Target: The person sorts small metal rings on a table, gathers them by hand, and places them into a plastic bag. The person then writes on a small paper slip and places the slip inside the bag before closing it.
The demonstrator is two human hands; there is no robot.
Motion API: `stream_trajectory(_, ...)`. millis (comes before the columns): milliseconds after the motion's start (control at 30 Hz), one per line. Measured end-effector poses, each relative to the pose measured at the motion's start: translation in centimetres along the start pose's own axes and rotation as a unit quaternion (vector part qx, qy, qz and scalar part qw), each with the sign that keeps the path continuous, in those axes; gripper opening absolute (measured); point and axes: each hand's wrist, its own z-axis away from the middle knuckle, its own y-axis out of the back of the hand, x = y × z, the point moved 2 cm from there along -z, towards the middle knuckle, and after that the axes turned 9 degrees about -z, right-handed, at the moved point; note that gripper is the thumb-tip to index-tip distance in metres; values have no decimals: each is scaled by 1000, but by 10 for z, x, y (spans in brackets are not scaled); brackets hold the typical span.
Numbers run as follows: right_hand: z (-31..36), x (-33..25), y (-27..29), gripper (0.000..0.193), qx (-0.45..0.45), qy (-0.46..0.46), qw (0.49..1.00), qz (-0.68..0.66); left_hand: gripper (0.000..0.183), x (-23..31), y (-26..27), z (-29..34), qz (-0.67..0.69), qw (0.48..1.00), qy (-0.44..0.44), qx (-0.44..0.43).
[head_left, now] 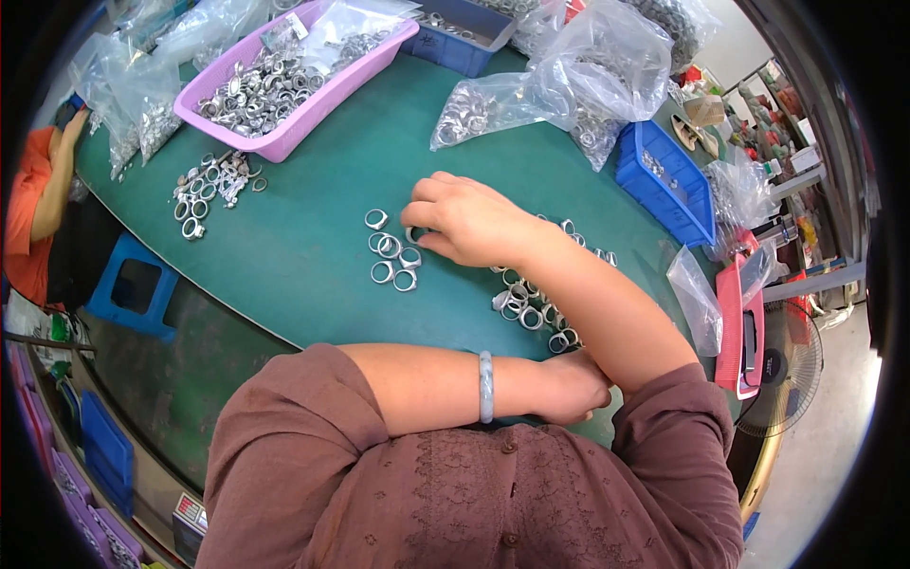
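My right hand (469, 220) reaches across to the left over the green table, its thumb and fingers pinched on a silver metal ring (414, 235). Just left of those fingertips lies a small group of similar rings (389, 247). My left arm, with a grey-blue bangle (486, 387) on it, crosses beneath to the right. At its end, my left hand (573, 389) is closed near the table's front edge; what it holds, if anything, is hidden. Beside it, a looser pile of rings (528, 308) lies partly covered by my right forearm.
A pink basket (284, 139) full of metal rings stands far left, with another ring heap (199, 194) before it. Clear bags of metal parts (597, 71) and a blue tray (668, 185) lie far right. A person in orange (33, 204) sits left. A fan (782, 365) stands right.
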Motion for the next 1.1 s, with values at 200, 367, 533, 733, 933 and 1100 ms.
stream_trajectory(200, 15, -12, 28, 20, -94, -65, 986, 123, 17, -4, -3, 2, -19, 996, -40, 76)
stream_trajectory(367, 15, -38, 2, 16, -74, 46, 996, -32, 17, -3, -3, 1, 43, 999, 0, 22)
stream_trajectory(533, 23, -38, 15, 12, -174, -26, 982, 62, 15, -4, -6, 1, 3, 999, -22, 47)
stream_trajectory(733, 18, -44, 34, 13, -232, -73, 966, 88, 15, -2, -1, 1, 1, 995, -43, 89)
stream_trajectory(933, -8, -31, -6, 30, -46, -12, 998, 39, 16, -6, -16, -1, 24, 997, -14, 71)
stream_trajectory(1100, 1, -32, 13, 21, -186, -103, 975, 71, 17, -2, 1, 3, 8, 1000, -14, 18)
